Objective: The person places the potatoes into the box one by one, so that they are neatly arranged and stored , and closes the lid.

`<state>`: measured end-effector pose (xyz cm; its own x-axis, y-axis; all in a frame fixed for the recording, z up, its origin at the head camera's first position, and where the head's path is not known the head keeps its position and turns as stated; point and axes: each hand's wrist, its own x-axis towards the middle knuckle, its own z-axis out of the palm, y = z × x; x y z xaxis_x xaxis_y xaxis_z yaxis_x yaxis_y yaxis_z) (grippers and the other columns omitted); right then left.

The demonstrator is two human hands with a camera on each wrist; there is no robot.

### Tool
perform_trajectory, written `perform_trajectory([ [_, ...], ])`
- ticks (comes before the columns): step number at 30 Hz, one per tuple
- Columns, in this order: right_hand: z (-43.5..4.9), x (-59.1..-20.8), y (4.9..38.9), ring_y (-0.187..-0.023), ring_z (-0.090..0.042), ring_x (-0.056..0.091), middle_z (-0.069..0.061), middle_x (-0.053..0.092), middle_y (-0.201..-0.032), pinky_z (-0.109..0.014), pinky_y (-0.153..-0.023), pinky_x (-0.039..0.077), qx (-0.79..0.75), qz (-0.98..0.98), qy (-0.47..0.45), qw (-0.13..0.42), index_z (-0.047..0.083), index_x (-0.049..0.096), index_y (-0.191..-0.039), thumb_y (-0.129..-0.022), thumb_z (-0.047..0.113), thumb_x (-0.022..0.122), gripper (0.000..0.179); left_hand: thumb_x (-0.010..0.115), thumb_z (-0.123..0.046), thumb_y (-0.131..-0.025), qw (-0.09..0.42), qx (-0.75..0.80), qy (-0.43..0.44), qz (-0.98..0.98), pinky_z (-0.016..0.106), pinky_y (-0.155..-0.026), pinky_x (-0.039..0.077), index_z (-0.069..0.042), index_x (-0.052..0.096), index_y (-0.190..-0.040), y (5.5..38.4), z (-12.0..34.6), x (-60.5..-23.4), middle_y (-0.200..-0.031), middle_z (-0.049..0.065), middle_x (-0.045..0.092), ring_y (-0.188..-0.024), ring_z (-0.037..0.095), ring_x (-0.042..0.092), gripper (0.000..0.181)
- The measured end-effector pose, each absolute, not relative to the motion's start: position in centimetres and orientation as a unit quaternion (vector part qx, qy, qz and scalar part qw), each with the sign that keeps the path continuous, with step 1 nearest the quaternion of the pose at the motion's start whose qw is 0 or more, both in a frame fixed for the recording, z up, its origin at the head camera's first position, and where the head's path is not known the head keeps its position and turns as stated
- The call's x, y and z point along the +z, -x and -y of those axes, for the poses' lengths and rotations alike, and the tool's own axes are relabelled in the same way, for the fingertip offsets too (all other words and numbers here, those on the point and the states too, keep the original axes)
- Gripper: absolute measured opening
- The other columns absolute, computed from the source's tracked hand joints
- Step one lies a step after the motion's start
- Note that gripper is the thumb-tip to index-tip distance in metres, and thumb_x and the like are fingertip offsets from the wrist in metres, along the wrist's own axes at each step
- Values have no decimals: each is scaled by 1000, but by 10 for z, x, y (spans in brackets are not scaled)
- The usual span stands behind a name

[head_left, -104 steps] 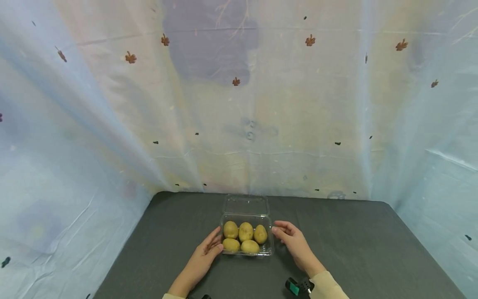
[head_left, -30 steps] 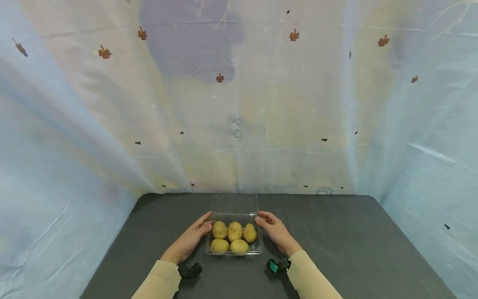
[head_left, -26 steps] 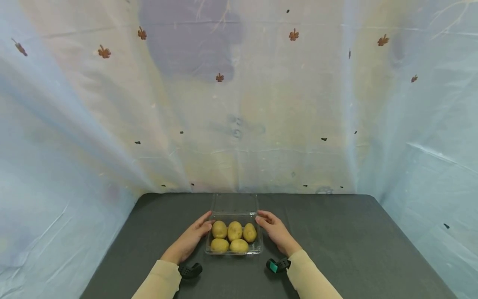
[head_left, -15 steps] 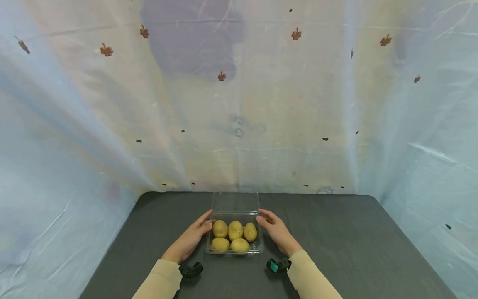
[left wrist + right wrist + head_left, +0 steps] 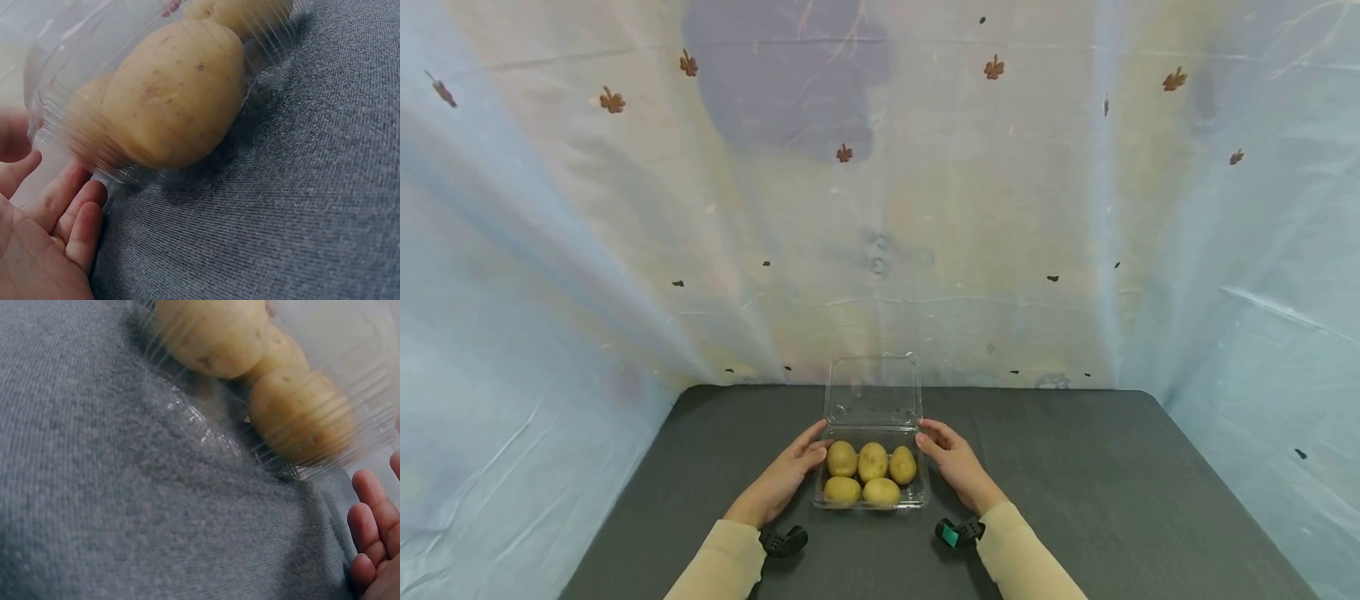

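A clear plastic clamshell box [image 5: 908,505] stands on the dark tabletop with several potatoes [image 5: 882,492] in it. Its hinged lid [image 5: 874,392] stands steeply raised at the far side. My left hand [image 5: 775,485] is at the box's left far corner, its thumb near the rim and its index finger reaching to the hinge. Across from it, my right hand [image 5: 958,473] is at the right far corner, fingertips close to the lid's base. In the wrist views the fingers look relaxed beside the ribbed wall; whether each fingertip touches is hard to tell.
Dark grey cloth covers the table [image 5: 1075,500]. A pale patterned curtain [image 5: 970,208] hangs behind the table and along both sides. Black straps [image 5: 784,543] sit at the wrists, below cream sleeves.
The lid has swung up from lying back to standing steeply. Earlier, both hands moved in to the far corners and the view shifted; over the last second the hands have hardly moved.
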<state>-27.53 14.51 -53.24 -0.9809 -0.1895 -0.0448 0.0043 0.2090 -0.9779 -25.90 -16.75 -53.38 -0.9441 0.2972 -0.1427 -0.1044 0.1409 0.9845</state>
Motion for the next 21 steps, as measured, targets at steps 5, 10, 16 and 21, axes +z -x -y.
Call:
perform_trajectory([
  [5,-145,-533,275,-119,-26,52,-7,58,-126,-56,-101,39,-621,-777,58,77,19,50,-140,-95,47,59,53,46,-30,-104,160,647,-71,-742,63,-112,13,-36,15,-155,260,168,-535,-153,13,33,-141,37,23,60],
  [10,-144,-533,276,-120,-26,52,-7,57,-128,-54,-102,39,-624,-776,53,77,19,52,-137,-95,46,59,51,45,-28,-105,160,647,-73,-742,61,-112,14,-39,13,-154,261,167,-535,-153,13,32,-142,36,23,60],
  [16,-144,-533,276,-123,-27,50,-6,56,-131,-53,-103,38,-628,-772,55,82,20,53,-136,-95,46,59,50,45,-26,-105,150,646,-70,-746,60,-112,19,-35,16,-154,259,166,-532,-150,13,36,-140,35,28,58],
  [21,-143,-534,277,-122,-27,51,-6,56,-131,-53,-102,39,-624,-776,54,76,20,54,-135,-94,47,59,50,44,-27,-105,141,643,-74,-749,60,-111,22,-30,19,-153,257,166,-531,-149,15,37,-138,36,30,54],
])
